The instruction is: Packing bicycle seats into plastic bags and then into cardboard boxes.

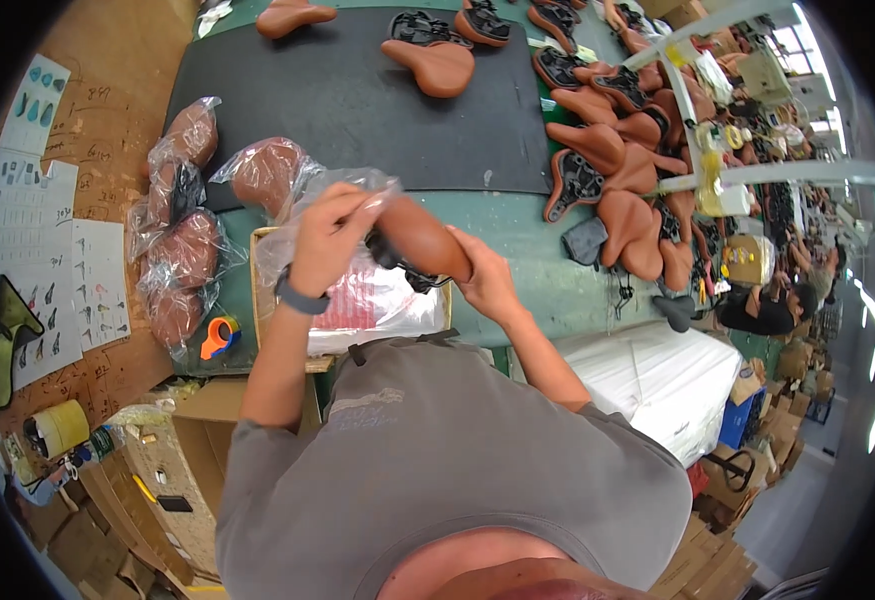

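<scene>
A brown bicycle saddle (424, 240) with a black underside is held up in front of me, above the near edge of the table. My right hand (487, 278) grips its narrow nose end. A clear plastic bag (377, 184) hangs around the wide end of the saddle. My left hand (332, 232), with a dark band at the wrist, is closed on the bag beside that end. Its fingertips are partly hidden. Under my hands sits an open carton (257, 262) lined with clear plastic, with something reddish showing through.
Several bagged saddles (195, 250) lie at the left, another bagged saddle (269, 170) nearer the middle. An orange and blue tape dispenser (219, 338) stands by them. Bare saddles (617, 140) are heaped at the right, and others lie on the black mat (337, 110). A white-wrapped block (647, 375) stands beside me.
</scene>
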Demonstrator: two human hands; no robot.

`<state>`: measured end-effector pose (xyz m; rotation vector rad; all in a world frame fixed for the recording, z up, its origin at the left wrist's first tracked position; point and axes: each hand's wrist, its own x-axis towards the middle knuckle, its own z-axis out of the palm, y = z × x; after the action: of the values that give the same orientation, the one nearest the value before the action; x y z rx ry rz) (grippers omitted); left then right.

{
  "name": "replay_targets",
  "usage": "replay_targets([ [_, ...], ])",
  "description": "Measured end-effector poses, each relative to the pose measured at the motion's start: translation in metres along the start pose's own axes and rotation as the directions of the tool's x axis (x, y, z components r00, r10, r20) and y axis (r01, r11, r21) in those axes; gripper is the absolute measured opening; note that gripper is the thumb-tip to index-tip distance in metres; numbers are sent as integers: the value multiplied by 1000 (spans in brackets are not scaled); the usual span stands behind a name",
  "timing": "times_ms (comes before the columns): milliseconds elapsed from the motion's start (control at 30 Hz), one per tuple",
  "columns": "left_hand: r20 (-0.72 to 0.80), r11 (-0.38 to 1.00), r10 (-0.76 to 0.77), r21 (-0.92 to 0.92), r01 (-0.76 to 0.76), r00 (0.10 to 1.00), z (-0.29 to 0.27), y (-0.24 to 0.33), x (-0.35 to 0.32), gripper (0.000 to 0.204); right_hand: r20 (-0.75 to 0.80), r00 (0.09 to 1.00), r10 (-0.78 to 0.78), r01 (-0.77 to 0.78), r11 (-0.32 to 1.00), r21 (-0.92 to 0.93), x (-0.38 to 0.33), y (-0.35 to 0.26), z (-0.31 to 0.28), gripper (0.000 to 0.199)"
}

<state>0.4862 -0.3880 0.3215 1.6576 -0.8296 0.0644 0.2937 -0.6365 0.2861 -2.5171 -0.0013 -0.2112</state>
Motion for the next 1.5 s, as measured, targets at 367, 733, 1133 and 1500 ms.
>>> replay_targets([
  [367,541,45,-649,-675,737,535,8,-134,152,49,476,879,42,-467,283,838,146,120,61,91],
  [733,-224,850,-32,506,144,974,-71,-89,186,15,829,558,-36,-820,130,557,368,148,99,79],
  [1133,-873,567,3,403,718,487,-43,-96,-60,34,14,993,116,-94,862,-498,488,286,131,94],
  [1500,524,767,-543,627,134,656,208,-196,-210,34,-528,726,441,-302,894,332,96,226,13,65],
])
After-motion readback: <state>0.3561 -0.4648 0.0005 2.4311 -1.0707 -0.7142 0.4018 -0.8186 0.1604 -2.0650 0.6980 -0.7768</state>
